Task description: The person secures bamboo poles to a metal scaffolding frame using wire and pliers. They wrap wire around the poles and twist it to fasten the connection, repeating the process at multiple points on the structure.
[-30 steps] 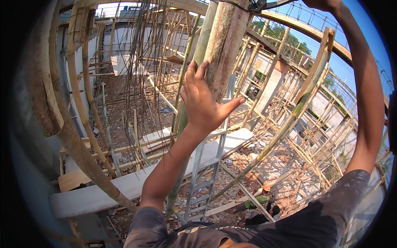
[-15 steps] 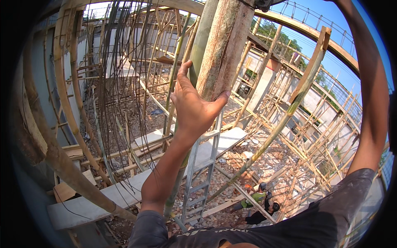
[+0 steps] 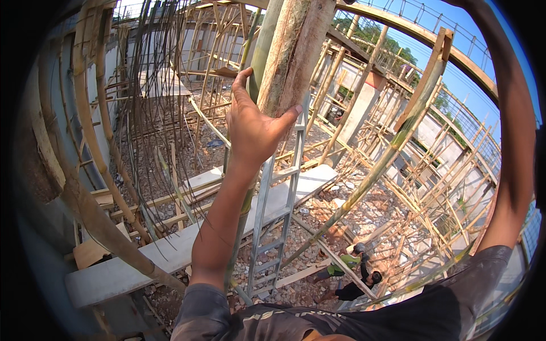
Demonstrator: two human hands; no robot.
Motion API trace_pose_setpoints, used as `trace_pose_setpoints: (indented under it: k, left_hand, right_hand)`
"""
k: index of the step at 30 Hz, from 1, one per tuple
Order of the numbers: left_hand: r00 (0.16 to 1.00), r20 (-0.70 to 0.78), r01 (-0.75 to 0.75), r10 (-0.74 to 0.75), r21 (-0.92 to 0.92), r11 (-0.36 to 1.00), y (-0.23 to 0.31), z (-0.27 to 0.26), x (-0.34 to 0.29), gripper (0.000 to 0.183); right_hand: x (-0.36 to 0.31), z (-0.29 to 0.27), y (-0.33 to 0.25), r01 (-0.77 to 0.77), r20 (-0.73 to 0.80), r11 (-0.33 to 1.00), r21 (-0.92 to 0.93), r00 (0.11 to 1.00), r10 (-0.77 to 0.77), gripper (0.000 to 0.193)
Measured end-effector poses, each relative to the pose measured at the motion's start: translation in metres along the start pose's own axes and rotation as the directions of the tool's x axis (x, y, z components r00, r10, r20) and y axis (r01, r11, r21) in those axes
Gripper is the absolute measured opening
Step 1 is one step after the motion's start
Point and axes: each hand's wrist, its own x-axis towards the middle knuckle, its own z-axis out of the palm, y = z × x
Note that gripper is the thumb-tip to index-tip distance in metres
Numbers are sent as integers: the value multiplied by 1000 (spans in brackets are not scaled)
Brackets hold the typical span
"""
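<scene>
My left hand (image 3: 254,132) is raised in front of me and wrapped round the lower end of a thick, rough-barked wooden post (image 3: 293,57). The thumb lies on the post's right side and the fingers reach round its left. Directly behind the post runs a green bamboo pole (image 3: 264,54), close to my fingertips. My right arm (image 3: 515,131) stretches up along the right side, and its hand is out of view past the top edge. A small dark piece shows at the post's top, too cut off to name.
An aluminium ladder (image 3: 273,227) stands below my left hand, beside a long pale plank (image 3: 131,275). Thin dark wires (image 3: 162,85) hang at left. A slanted bamboo pole (image 3: 369,176) crosses at right. Two people (image 3: 352,275) are on the rubble ground below. Bamboo scaffolding (image 3: 421,210) surrounds the site.
The post and my left hand on it have shifted slightly left and up in view. The dark piece at the post's top has mostly passed out of the picture. My left grip stays the same.
</scene>
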Motion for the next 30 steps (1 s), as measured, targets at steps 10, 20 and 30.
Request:
trace_pose_setpoints:
  k: [10, 20, 30]
  left_hand:
    - [997, -73, 44, -36, 118, 992, 12, -3, -9, 88]
    - [876, 434, 428, -210, -901, -76, 146, 116, 36, 73]
    - [922, 381, 307, -66, -826, -473, 194, 174, 132, 40]
  right_hand:
    - [-81, 2, -97, -366, -139, 922, -130, 927, 348, 31]
    - [-89, -10, -111, -388, -113, 921, 37, 914, 390, 33]
    - [-79, -20, -6, -507, 638, 613, 606, 770, 6, 52]
